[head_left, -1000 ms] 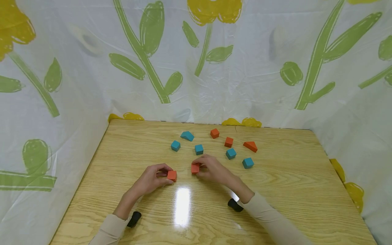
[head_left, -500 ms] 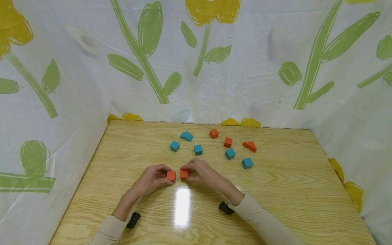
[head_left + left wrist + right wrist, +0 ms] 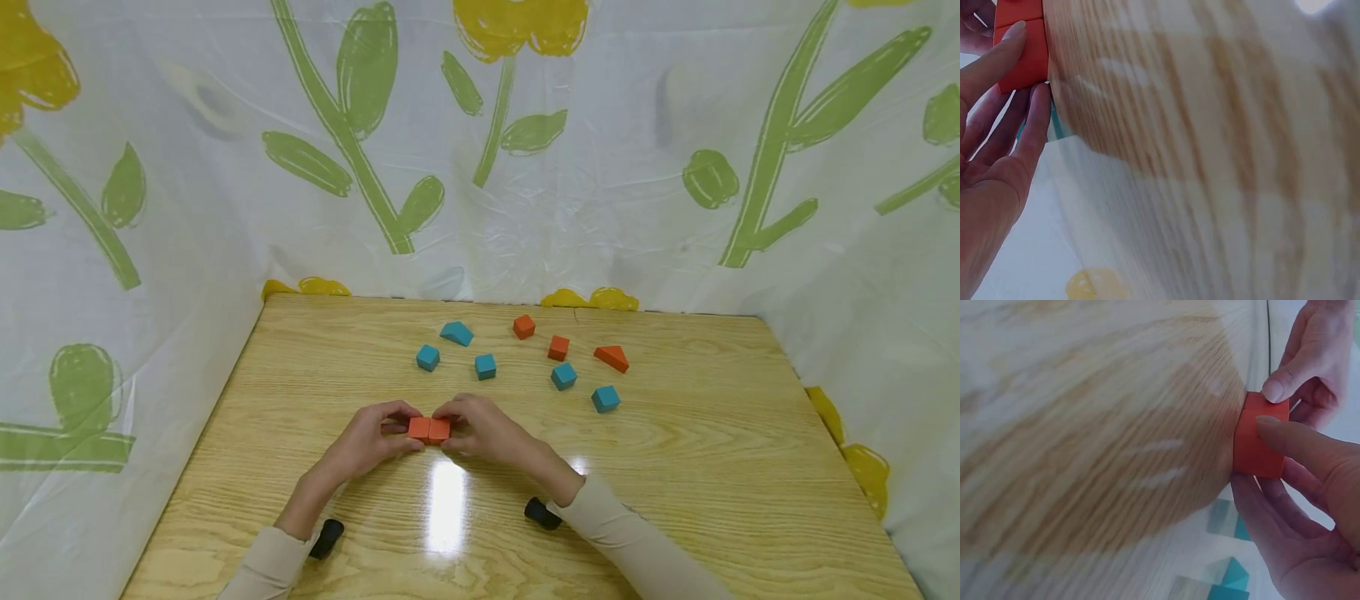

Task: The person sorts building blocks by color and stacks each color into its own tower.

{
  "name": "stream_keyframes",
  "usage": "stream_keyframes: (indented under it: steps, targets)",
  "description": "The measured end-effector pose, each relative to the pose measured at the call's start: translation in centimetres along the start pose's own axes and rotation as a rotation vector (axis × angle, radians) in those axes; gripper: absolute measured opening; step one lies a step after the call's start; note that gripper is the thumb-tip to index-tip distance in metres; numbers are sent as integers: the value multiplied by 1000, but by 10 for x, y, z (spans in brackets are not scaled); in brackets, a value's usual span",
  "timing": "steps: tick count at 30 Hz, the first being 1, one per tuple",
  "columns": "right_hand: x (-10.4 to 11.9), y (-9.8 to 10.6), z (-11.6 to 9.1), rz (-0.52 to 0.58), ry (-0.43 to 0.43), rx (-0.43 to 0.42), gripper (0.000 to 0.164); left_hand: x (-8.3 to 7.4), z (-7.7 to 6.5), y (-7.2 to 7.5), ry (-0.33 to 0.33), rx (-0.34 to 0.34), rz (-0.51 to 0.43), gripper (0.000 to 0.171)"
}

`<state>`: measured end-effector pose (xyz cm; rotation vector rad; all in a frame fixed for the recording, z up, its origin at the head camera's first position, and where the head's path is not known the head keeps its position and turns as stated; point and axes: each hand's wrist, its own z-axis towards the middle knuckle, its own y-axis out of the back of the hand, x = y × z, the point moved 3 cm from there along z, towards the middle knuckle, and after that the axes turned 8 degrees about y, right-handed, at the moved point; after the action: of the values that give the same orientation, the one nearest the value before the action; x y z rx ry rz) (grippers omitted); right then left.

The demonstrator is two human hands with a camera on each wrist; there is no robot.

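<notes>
Two red cube blocks stand side by side on the wooden table, their faces touching. My left hand (image 3: 370, 438) pinches the left red cube (image 3: 418, 429) between thumb and fingers. The right red cube (image 3: 440, 430) is pinched by my right hand (image 3: 483, 429). Up close in the left wrist view, the thumb lies along the near face of the left cube (image 3: 1025, 59). In the right wrist view my right thumb presses on the right cube (image 3: 1257, 453), with the other hand's thumb just beyond it on the left cube (image 3: 1267, 406).
Behind the hands lie several blue cubes, one of them a blue cube (image 3: 485, 367), and a blue wedge-like block (image 3: 457, 333). Further right are a red cube (image 3: 524, 327), another red cube (image 3: 558, 348) and a red triangular block (image 3: 612, 358). A flower-printed white curtain (image 3: 615, 167) surrounds the table (image 3: 712, 467).
My right hand has moved left with its red cube, closing the gap until it meets the left cube. The left hand has stayed almost still. The other blocks have not moved.
</notes>
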<state>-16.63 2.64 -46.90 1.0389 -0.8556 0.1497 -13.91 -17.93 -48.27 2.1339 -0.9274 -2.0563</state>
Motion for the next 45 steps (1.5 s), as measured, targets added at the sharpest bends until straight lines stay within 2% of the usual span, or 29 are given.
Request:
stream_keyframes:
  steps: [7, 13, 19, 25, 31, 45]
  targets:
    - [0, 0, 1, 29, -15, -6, 30, -1, 1, 1, -1, -1, -5, 28]
    - [-2, 0, -1, 12, -4, 17, 39, 1, 0, 1, 7, -1, -6, 29]
    - [-4, 12, -3, 28, -70, 30, 45, 1, 1, 2, 4, 3, -10, 30]
    - [-7, 32, -1, 26, -41, -34, 40, 1, 0, 3, 15, 1, -14, 31]
    - [-14, 47, -1, -28, -15, -87, 34, 1, 1, 2, 13, -6, 3, 30]
    - [-30, 82, -2, -128, -17, -226, 23, 3, 0, 1, 26, -5, -9, 30]
